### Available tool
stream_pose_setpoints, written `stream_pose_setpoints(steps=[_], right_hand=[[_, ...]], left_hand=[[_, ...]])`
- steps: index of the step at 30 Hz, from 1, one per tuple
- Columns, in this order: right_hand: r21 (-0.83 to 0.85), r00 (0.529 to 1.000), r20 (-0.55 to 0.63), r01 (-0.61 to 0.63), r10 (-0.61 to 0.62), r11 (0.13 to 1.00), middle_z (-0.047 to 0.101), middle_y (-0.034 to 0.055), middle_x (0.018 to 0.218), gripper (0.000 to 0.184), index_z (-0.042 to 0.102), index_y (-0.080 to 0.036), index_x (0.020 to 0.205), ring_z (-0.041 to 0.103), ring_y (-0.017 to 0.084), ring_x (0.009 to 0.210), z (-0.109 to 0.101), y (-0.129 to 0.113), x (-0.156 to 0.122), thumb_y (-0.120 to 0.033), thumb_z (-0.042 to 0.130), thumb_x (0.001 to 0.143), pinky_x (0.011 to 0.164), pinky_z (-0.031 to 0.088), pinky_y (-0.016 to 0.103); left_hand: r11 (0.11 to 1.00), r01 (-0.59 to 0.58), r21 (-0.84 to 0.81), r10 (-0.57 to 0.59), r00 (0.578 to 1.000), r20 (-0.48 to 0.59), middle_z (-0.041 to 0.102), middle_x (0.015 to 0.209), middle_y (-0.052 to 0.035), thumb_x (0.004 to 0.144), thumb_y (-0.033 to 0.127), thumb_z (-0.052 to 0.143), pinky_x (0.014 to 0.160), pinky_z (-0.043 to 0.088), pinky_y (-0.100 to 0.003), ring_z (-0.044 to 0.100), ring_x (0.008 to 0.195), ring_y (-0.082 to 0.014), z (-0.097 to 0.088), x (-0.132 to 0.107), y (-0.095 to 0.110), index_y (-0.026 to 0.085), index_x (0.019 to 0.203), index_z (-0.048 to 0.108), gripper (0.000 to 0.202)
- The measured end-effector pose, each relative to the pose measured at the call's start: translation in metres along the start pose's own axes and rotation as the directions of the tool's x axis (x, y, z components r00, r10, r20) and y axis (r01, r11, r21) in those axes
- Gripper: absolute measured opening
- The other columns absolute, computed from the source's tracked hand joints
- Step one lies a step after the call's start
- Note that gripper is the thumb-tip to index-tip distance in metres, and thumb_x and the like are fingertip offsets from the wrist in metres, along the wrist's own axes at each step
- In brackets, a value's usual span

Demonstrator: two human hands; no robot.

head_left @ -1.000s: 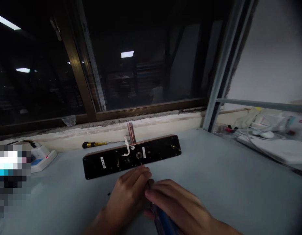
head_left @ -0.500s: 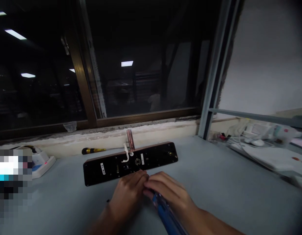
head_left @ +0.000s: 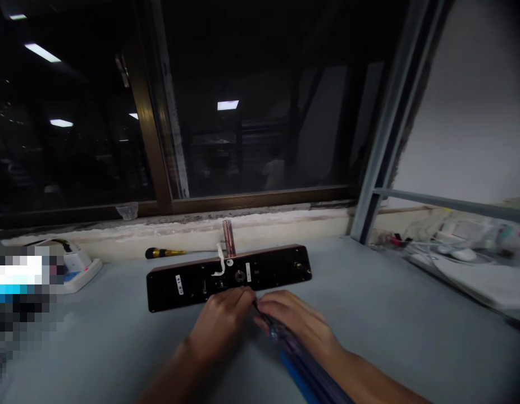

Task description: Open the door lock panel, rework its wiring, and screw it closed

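Hands (head_left: pixel 226 321) — blue screwdriver (head_left: pixel 297 365) tip hidden

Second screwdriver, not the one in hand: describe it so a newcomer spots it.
Start at the dark window's pale sill. On the grey table below lies a long black rectangular lock panel; behind its left half lies the black-and-yellow-handled screwdriver. Unlike the blue-handled screwdriver in the right hand, nobody touches it.

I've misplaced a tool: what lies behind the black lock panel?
A screwdriver with a yellow-and-black handle lies behind the lock panel, below the window. Its tip is hidden behind a copper post.
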State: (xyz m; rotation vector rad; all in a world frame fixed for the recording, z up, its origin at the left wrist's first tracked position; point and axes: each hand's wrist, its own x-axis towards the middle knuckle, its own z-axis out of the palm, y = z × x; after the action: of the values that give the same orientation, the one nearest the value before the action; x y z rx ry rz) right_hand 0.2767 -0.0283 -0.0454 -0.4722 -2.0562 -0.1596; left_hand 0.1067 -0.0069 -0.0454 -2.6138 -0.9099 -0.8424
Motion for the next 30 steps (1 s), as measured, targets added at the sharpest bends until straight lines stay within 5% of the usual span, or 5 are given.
stream_pose_setpoints(steps=[5, 10, 15, 20, 30], right_hand=[[0.052, 0.995, 0.017, -0.101, 0.101, 0.993, 0.059, 0.0070, 0.083, 0.020, 0.051, -0.014, 0.094, 0.056, 0.015, 0.075, 0.002, -0.005, 0.005, -0.005, 0.043, 0.078, 0.065, 0.052, 0.030], [0.037, 0.997, 0.027, -0.073, 0.072, 0.997, 0.062, 0.0100, 0.089, 0.026, 0.050, -0.012, 0.101, 0.058, 0.017, 0.083, 0.000, -0.009, 0.001, -0.005, 0.042, 0.078, 0.072, 0.053, 0.030], [0.028, 0.995, 0.099, -0.018, 0.015, 0.999, 0.062, 0.0135, 0.098, 0.035, 0.047, -0.010, 0.106, 0.057, 0.019, 0.095, -0.004, -0.008, -0.001, 0.000, 0.041, 0.072, 0.081, 0.051, 0.028], [0.044, 0.997, 0.079, 0.006, -0.010, 0.999, 0.061, 0.0133, 0.098, 0.035, 0.048, -0.011, 0.102, 0.055, 0.020, 0.098, -0.001, -0.011, -0.001, 0.001, 0.038, 0.071, 0.083, 0.050, 0.030], [0.063, 0.990, -0.038, -0.135, 0.137, 0.989, 0.059, 0.0040, 0.082, 0.020, 0.048, -0.018, 0.096, 0.057, 0.014, 0.076, 0.014, -0.007, -0.005, -0.007, 0.051, 0.079, 0.067, 0.051, 0.026]], left_hand=[[0.993, 0.103, 0.057, -0.103, 0.995, 0.001, 0.057, 0.064, -0.0010, 0.078, 0.006, 0.040, 0.050, 0.047, -0.024, 0.057, 0.055, -0.0138, -0.001, 0.002, 0.003, 0.016, 0.073, 0.050, 0.015], [0.990, 0.143, 0.018, -0.143, 0.989, -0.023, 0.061, 0.073, -0.0022, 0.075, 0.006, 0.040, 0.058, 0.050, -0.026, 0.061, 0.065, -0.0150, 0.001, 0.003, 0.001, 0.017, 0.079, 0.052, 0.017], [0.999, 0.033, 0.013, -0.031, 0.992, -0.121, 0.065, 0.093, -0.0074, 0.076, 0.004, 0.040, 0.073, 0.053, -0.029, 0.063, 0.084, -0.0167, 0.008, -0.005, -0.008, 0.014, 0.101, 0.052, 0.029], [0.996, -0.090, -0.029, 0.087, 0.992, -0.092, 0.066, 0.095, -0.0086, 0.078, 0.005, 0.041, 0.077, 0.052, -0.028, 0.062, 0.086, -0.0161, 0.005, -0.008, -0.009, 0.011, 0.101, 0.053, 0.026], [0.988, 0.154, -0.019, -0.153, 0.988, 0.011, 0.064, 0.075, -0.0040, 0.076, 0.007, 0.046, 0.064, 0.051, -0.029, 0.061, 0.072, -0.0166, 0.004, 0.000, -0.002, 0.016, 0.081, 0.057, 0.015]])
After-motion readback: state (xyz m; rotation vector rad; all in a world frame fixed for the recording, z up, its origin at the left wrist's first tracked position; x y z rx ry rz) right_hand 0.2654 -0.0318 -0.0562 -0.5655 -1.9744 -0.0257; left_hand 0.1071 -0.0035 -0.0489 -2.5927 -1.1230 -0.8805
